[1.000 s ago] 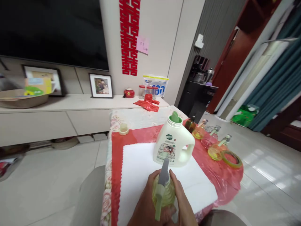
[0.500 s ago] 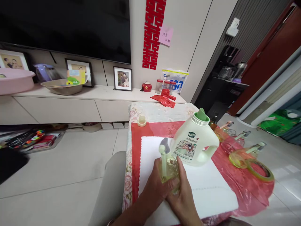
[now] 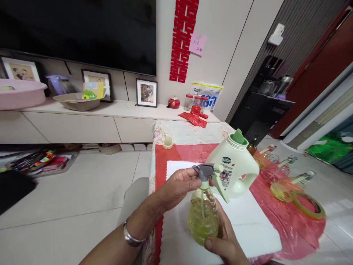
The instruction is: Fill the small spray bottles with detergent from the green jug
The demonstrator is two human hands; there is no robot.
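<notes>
A clear spray bottle [image 3: 202, 217] with yellow-green liquid stands upright between my hands over a white cloth [image 3: 248, 224]. Its grey and pale green trigger head [image 3: 206, 171] has the trigger pointing right. My left hand [image 3: 179, 187] pinches the collar just under the head with thumb and fingers. Around the lower right side of the bottle wraps my right hand [image 3: 224, 237], thumb across the front and the other fingers hidden behind. Just behind it stands a large pale green detergent jug [image 3: 234, 165], uncapped, with a green spout.
A pale cap [image 3: 167, 142] sits at the table's back left. On the right, several spray bottles [image 3: 285, 187] and a roll of tape [image 3: 309, 204] lie on red plastic sheeting [image 3: 298, 235]. A low cabinet [image 3: 124, 110] with picture frames runs along the wall.
The spray bottle has come upright and turned, so its trigger now points right. My left hand has moved up from the bottle's body to its collar; my right hand still holds the body.
</notes>
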